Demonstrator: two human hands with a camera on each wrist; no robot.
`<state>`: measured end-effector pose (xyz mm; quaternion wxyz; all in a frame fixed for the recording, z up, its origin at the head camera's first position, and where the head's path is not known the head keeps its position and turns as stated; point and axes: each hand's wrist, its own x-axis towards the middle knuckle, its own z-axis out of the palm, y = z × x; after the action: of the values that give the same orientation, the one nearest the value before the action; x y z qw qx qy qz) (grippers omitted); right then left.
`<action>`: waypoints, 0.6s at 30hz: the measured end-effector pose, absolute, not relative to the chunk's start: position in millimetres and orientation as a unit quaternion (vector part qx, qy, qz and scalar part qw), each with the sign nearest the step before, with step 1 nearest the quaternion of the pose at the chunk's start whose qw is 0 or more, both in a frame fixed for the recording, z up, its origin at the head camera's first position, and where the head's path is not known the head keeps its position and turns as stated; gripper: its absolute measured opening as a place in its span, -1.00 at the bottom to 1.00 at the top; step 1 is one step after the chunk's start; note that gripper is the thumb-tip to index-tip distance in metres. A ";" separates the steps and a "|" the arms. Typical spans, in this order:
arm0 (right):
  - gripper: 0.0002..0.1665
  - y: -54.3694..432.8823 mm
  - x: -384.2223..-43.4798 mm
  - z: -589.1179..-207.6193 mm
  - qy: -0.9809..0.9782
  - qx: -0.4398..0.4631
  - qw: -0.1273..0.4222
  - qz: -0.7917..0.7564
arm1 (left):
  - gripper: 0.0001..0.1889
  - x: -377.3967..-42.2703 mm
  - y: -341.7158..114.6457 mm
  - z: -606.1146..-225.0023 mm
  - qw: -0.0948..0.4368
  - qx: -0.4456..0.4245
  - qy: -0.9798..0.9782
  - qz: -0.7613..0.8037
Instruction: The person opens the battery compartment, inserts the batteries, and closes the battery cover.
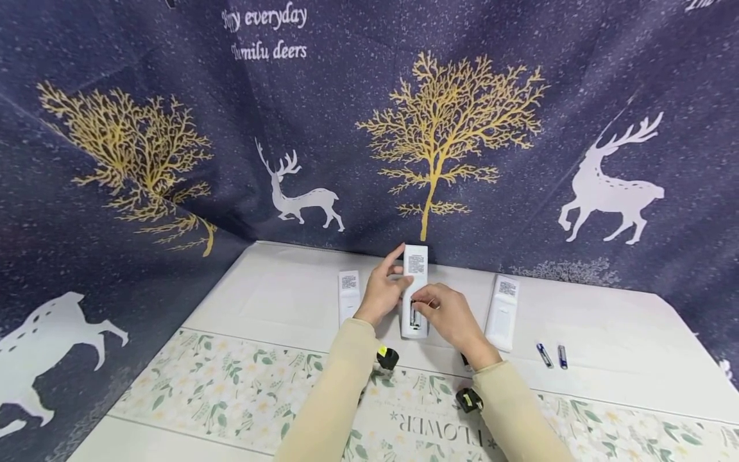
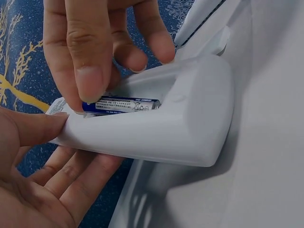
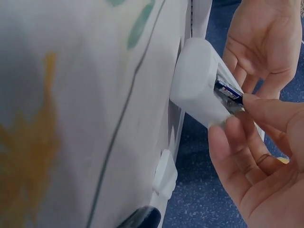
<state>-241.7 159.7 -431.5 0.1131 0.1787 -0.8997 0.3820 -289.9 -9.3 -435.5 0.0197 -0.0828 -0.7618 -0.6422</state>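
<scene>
A white remote control (image 1: 415, 256) leans upright with its back and battery slot facing me. My left hand (image 1: 381, 292) holds it from the left, thumb on the back and fingers behind, as the left wrist view shows. In the slot lies a blue and silver battery (image 2: 126, 104). With thumb and fingertips my right hand (image 1: 453, 316) pinches the battery's upper end; the lower end is down in the slot. The remote's bottom end (image 3: 192, 71) is close to the table in the right wrist view.
Another white remote (image 1: 349, 292) lies to the left, and a third remote (image 1: 502, 314) to the right. Two batteries, one battery (image 1: 544, 355) beside another battery (image 1: 562, 357), lie at the far right. A dark deer-print cloth (image 1: 323, 128) hangs behind the white table (image 1: 612, 321).
</scene>
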 end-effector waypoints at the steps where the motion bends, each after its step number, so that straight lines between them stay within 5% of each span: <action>1: -0.83 160.3 -242.3 -431.6 -0.898 0.179 0.115 0.385 | -0.25 -289.7 -9.4 -435.5 0.019 -0.082 -0.761 -0.643; 9: -0.46 164.3 -247.1 -429.5 -0.877 0.122 0.153 0.439 | -0.24 -287.9 -9.9 -433.1 0.001 -0.079 -0.757 -0.648; 18: -0.07 164.1 -249.1 -431.9 -0.874 0.087 0.039 0.476 | -0.22 -289.1 -9.5 -436.5 -0.002 -0.091 -0.746 -0.659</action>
<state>-249.1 164.1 -431.9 0.0388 0.0866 -0.8744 0.4758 -289.1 -9.5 -436.5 -0.0017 -0.0906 -0.7464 -0.6593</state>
